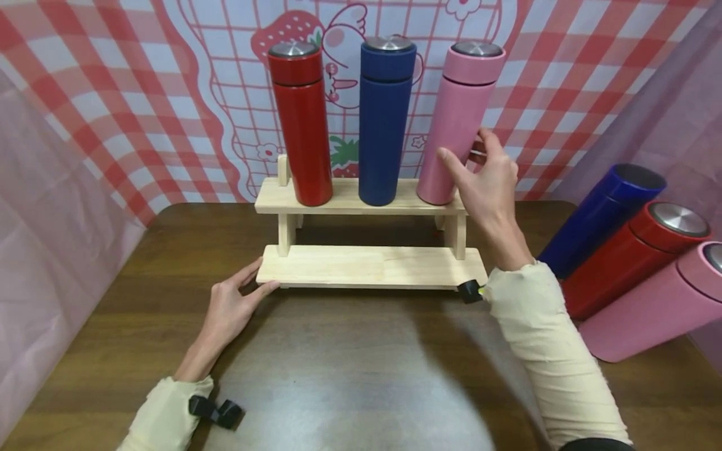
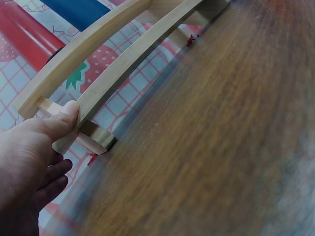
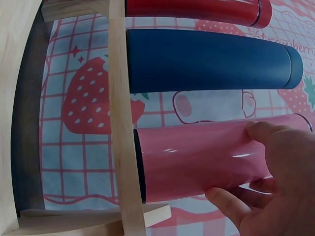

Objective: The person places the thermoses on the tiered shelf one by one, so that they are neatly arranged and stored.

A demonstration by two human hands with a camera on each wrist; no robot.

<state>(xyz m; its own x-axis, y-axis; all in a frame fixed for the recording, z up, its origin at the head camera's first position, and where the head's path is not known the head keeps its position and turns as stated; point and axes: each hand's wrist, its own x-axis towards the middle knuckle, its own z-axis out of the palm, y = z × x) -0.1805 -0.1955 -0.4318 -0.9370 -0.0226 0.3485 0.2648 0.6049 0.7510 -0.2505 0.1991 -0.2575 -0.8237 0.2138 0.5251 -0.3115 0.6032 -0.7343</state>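
Note:
A two-tier wooden stand (image 1: pixel 372 266) has three thermos bottles upright on its upper shelf: red (image 1: pixel 304 131) at the left, dark blue (image 1: pixel 385 125) in the middle, pink (image 1: pixel 459 119) at the right. My right hand (image 1: pixel 491 188) grips the pink thermos by its lower half, thumb on the near side and fingers round the right side. The base of this thermos meets the shelf in the right wrist view. With my left hand (image 1: pixel 231 307) I hold the left end of the lower shelf; the left wrist view shows the thumb (image 2: pixel 66 120) against its edge.
To the right stand three more thermoses: a blue one (image 1: pixel 598 219), a red one (image 1: pixel 637 266) and a pink one (image 1: pixel 654 307). Behind the stand hangs a red-and-white checked cloth (image 1: pixel 553 75). Brown wood-grain tabletop (image 1: pixel 350 376) lies in front.

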